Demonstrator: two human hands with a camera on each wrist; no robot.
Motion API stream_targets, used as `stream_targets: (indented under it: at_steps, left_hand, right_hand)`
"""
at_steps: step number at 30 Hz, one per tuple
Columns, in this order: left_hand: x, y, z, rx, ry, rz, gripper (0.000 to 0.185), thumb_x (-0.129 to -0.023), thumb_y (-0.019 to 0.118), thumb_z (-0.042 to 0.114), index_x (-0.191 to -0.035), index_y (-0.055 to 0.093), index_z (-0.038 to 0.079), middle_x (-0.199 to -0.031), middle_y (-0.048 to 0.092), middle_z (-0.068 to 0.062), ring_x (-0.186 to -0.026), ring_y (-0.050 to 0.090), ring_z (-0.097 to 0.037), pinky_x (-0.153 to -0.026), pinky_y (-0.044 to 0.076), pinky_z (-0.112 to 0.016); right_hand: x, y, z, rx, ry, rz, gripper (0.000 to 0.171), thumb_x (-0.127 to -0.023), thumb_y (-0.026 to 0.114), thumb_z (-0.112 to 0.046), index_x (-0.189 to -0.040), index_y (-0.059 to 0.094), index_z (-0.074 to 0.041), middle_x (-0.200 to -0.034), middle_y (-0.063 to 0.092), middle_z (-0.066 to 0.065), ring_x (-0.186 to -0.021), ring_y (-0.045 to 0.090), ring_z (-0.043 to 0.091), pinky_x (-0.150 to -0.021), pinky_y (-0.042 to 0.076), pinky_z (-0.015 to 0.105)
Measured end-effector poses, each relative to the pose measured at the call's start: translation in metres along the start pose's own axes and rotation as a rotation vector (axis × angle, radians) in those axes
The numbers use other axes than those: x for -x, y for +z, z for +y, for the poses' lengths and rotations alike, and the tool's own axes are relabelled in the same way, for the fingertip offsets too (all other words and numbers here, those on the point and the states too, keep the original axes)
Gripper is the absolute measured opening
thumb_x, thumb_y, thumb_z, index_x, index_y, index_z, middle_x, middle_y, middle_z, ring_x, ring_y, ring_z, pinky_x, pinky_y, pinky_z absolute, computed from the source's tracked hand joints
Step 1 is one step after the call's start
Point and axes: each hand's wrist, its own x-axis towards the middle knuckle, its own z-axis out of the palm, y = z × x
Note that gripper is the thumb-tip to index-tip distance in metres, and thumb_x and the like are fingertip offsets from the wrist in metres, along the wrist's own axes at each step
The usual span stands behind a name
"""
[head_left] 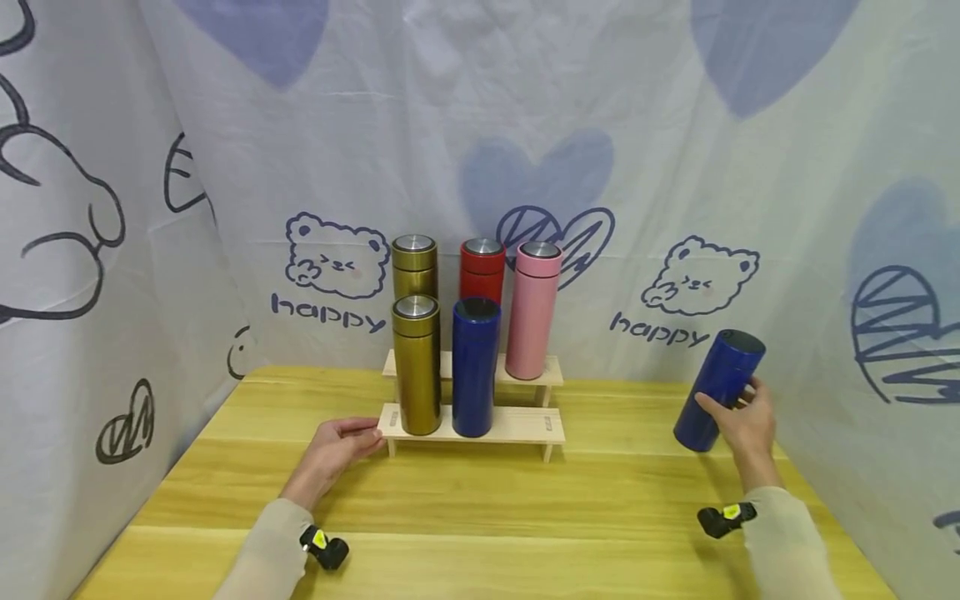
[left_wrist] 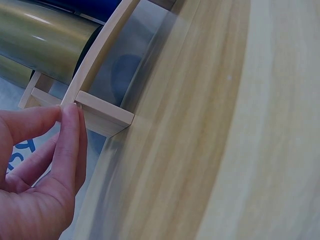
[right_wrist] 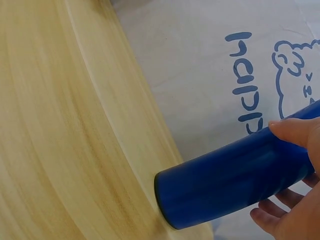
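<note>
I have my right hand point(head_left: 738, 425) wrapped around a blue flask point(head_left: 718, 390) at the right side of the bench point(head_left: 480, 517) — thumb on one side, fingers curled behind it, so the grip is closed on the body of the flask. The flask leans, its top tipped up and to the right, its base low over the wood near the backdrop cloth point(head_left: 825, 208); from the right wrist view I cannot tell whether the base touches the bench or hangs just above it.

My left hand point(head_left: 337, 446) is at the left end of the two-step wooden rack point(head_left: 517, 425). The left wrist view shows the fingertips point(left_wrist: 70, 117) pinched on the corner of the lower step — steadying it, as I read it.

On the rack stand five flasks, all upright. Upper step: a gold flask point(head_left: 414, 265), a red flask point(head_left: 482, 271) and a pink flask point(head_left: 533, 308). Lower step: a second gold flask point(head_left: 417, 362) and a second blue flask point(head_left: 476, 367) just beside it. The right part of the lower step, in front of the pink one, holds nothing.

My judgement: the row work is nearly through. Five stand in place, one flask is in my hand well apart from the rack, and one slot on the lower step is free to match it.
</note>
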Motion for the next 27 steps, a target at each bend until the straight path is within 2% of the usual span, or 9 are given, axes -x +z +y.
stream_targets:
  at_steps: [14, 20, 27]
  left_hand:
    - [-0.004, 0.002, -0.004, -0.03, 0.003, 0.018, 0.043, -0.088, 0.061, -0.004, -0.129, 0.049, -0.013, -0.108, 0.064, -0.014, -0.09, 0.068, -0.012, -0.085, 0.057, -0.024]
    - [-0.003, 0.002, -0.003, -0.018, -0.003, 0.023, 0.044, -0.088, 0.061, -0.004, -0.129, 0.049, -0.013, -0.107, 0.065, -0.013, -0.089, 0.068, -0.012, -0.084, 0.057, -0.024]
    - [-0.003, 0.002, -0.002, -0.036, -0.002, 0.02, 0.043, -0.088, 0.061, -0.003, -0.129, 0.05, -0.012, -0.111, 0.064, -0.016, -0.09, 0.068, -0.012, -0.085, 0.057, -0.025]
  right_hand:
    - [-0.006, 0.003, 0.007, -0.009, 0.015, -0.005, 0.096, -0.084, 0.071, -0.035, -0.152, 0.009, -0.007, -0.153, 0.025, 0.026, -0.136, 0.033, 0.046, -0.108, 0.033, 0.062]
    - [-0.007, 0.005, 0.011, -0.023, 0.007, -0.01, 0.098, -0.082, 0.073, -0.035, -0.152, 0.012, -0.005, -0.152, 0.027, 0.028, -0.135, 0.034, 0.048, -0.106, 0.035, 0.063]
    - [-0.009, 0.006, 0.015, -0.041, 0.02, 0.008, 0.1, -0.079, 0.075, -0.041, -0.152, 0.014, -0.01, -0.153, 0.028, 0.024, -0.135, 0.034, 0.045, -0.105, 0.034, 0.065]
